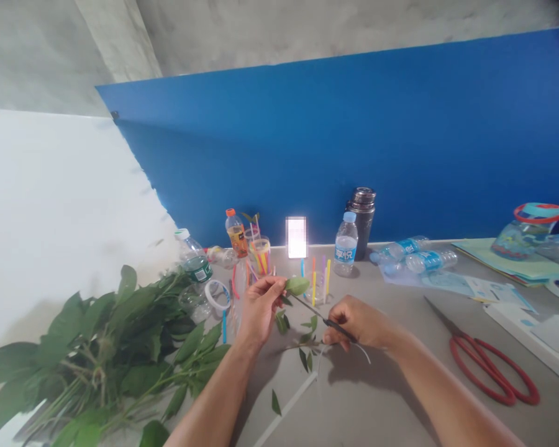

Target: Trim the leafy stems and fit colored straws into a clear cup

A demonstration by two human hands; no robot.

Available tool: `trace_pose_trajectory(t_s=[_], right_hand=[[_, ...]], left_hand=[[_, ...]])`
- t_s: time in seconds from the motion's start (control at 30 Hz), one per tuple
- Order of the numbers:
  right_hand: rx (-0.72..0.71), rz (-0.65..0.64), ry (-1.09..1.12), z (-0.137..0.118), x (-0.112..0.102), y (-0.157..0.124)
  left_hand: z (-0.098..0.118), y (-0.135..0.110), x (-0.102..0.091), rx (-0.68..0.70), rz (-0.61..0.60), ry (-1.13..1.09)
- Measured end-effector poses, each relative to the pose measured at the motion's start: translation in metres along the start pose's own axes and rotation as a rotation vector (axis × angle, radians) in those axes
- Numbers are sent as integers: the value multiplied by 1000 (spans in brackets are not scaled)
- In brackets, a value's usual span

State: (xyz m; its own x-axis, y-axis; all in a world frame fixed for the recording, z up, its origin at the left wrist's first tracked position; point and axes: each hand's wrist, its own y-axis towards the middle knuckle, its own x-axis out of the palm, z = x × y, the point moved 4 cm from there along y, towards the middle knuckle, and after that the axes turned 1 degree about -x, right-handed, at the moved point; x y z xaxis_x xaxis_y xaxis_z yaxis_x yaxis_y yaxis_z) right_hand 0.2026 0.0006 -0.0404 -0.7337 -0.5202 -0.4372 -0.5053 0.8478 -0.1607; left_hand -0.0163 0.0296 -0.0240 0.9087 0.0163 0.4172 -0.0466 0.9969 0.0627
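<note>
My left hand (263,304) is closed, its thumb and fingers pinching a leafy sprig by its green leaf (298,285). From there a thin dark line, perhaps the stem, runs down to the right. My right hand (356,323) is wrapped round a slim black object (339,328) at the end of this line. Whether that is a small tool or part of the stem, I cannot tell. A thin white strand curves out below the right hand. Several small cut leaves (305,359) and a twig lie on the table beneath both hands.
Leafy branches (107,347) are heaped at the left. Red-handled scissors (489,366) lie at the right. Behind my hands stand a cup of coloured straws (261,256), a water bottle (345,245) and a dark thermos (364,220). A white strip (289,406) lies in front.
</note>
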Motion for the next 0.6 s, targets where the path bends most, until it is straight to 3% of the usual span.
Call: trace_pose_trajectory(t_s=[0.2,0.3,0.47,0.6], right_hand=[[6,-47,9,1,0,-4],[-5,-10,70,-2,-1,-4],[-154,296,257,-14,-3,3],[-255,519,277,-22,-2,4]], left_hand=[[-1,4,-2,-25,1,-132],[-4,6,-3,-123,0,-257],[-22,-2,10,-458,-112,-444],[-41,-21,27,-650,-315,-457]])
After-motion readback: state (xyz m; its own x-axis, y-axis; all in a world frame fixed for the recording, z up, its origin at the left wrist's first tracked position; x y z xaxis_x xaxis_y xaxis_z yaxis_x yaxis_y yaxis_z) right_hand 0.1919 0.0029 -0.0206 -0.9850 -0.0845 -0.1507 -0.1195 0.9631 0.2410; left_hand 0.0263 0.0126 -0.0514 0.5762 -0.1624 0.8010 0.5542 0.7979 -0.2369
